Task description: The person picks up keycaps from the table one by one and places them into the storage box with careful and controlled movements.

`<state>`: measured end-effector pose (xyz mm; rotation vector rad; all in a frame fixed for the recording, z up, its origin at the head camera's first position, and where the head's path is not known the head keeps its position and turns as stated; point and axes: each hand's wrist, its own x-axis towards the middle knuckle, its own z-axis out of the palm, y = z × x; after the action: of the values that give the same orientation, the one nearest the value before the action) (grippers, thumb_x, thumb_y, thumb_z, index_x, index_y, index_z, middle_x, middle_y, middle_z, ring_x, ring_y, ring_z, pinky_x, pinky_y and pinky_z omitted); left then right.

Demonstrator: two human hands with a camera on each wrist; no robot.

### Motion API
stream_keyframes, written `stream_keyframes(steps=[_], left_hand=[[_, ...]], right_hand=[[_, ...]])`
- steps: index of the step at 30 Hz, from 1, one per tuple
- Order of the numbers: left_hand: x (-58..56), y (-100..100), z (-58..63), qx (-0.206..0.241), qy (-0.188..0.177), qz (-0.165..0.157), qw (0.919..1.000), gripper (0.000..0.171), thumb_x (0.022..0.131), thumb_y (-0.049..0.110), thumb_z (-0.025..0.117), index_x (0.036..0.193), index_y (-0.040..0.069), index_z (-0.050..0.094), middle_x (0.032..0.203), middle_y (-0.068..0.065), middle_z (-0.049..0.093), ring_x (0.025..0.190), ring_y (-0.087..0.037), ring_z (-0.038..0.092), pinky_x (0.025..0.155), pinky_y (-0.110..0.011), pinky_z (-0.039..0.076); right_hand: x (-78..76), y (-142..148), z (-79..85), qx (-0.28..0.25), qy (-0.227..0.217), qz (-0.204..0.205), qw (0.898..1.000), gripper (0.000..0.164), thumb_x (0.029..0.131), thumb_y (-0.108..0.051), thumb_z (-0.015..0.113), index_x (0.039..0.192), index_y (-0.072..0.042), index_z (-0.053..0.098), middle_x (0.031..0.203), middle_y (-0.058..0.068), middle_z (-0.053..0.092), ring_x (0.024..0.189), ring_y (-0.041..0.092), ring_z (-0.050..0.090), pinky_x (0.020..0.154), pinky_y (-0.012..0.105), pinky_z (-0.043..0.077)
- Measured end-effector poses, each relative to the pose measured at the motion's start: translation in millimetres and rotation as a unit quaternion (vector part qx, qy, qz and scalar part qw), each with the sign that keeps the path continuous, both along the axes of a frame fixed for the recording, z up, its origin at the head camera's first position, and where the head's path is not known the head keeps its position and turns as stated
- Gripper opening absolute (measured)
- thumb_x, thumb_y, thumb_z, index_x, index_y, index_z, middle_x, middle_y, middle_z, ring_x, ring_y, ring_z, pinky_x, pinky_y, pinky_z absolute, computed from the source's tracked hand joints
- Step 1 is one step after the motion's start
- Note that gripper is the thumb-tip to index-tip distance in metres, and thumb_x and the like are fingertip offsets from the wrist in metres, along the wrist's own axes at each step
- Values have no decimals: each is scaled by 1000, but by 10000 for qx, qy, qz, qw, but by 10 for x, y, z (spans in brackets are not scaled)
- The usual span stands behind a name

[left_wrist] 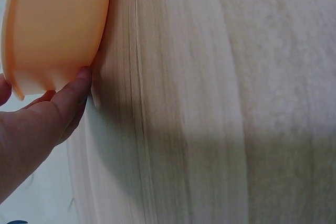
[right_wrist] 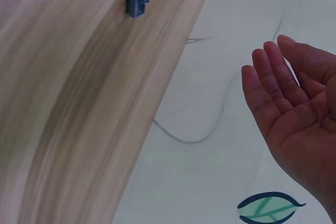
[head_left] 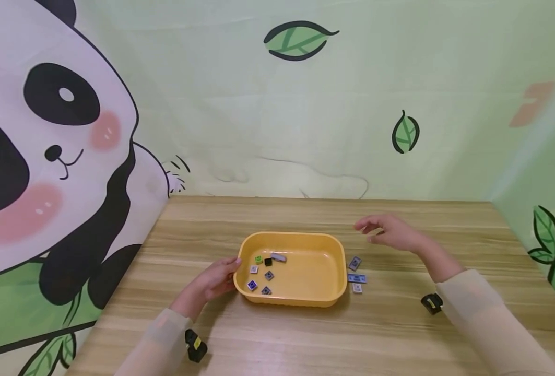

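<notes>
Table (head_left: 390,334): bears the tray (head_left: 312,271), probably light, stiff plastic, best held by its rim (head_left: 296,234). Left hand (head_left: 215,277): fingers grip the tray's left end. Right hand (head_left: 392,231): fingers loosely bent, empty. Bricks (head_left: 357,278): seven inside, three just beside; likely hard, best pinched by their sides.

Below your left hand (head_left: 218,277) is a wooden table (head_left: 380,334). Well left of that hand, you see a big panda picture (head_left: 56,172). Past your right hand (head_left: 394,233) is a green wall (head_left: 211,104) with drawn leaves (head_left: 298,42).
</notes>
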<state>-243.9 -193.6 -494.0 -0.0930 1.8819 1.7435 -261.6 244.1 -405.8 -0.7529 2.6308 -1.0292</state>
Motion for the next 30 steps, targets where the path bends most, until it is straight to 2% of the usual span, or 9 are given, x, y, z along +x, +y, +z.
stream_keyframes(steps=[6, 12, 15, 23, 30], left_hand=[[-2, 5, 17, -41, -25, 6, 10000, 60, 113, 25, 33, 160, -8, 15, 159, -33, 35, 131, -23, 51, 122, -51, 40], [1, 4, 25, -29, -23, 18, 10000, 60, 113, 25, 33, 160, -9, 15, 161, -33, 32, 135, -26, 49, 122, -51, 39], [6, 0, 27, -22, -33, 17, 10000, 60, 113, 24, 33, 160, -9, 15, 161, -33, 32, 133, -25, 50, 122, -50, 40], [5, -15, 32, 47, 52, -27, 10000, 62, 113, 25, 33, 160, -10, 13, 161, -34, 31, 133, -24, 49, 119, -47, 43], [13, -7, 30, 48, -12, -16, 10000, 61, 113, 24, 33, 160, -10, 12, 161, -35, 30, 137, -28, 47, 122, -51, 39]], right_hand=[[-45, -5, -211, 97, -347, 226, 9991, 42, 92, 7, 58, 134, 10, 58, 134, 34, 61, 123, 49, 59, 98, 51, 59], [-118, -10, -486, 307, -247, 506, 9979, 45, 84, 11, 58, 129, 12, 61, 131, 33, 64, 118, 48, 62, 101, 55, 56], [-138, -16, -577, 394, -288, 494, 9976, 46, 83, 10, 61, 129, 11, 62, 131, 31, 65, 117, 47, 62, 103, 56, 54], [-173, -80, -679, 590, -490, 280, 9967, 49, 82, 11, 63, 131, 6, 63, 133, 26, 66, 120, 44, 61, 106, 56, 52], [-196, -104, -757, 601, -515, 346, 9963, 48, 79, 13, 63, 127, 8, 64, 128, 27, 68, 119, 43, 63, 106, 56, 52]])
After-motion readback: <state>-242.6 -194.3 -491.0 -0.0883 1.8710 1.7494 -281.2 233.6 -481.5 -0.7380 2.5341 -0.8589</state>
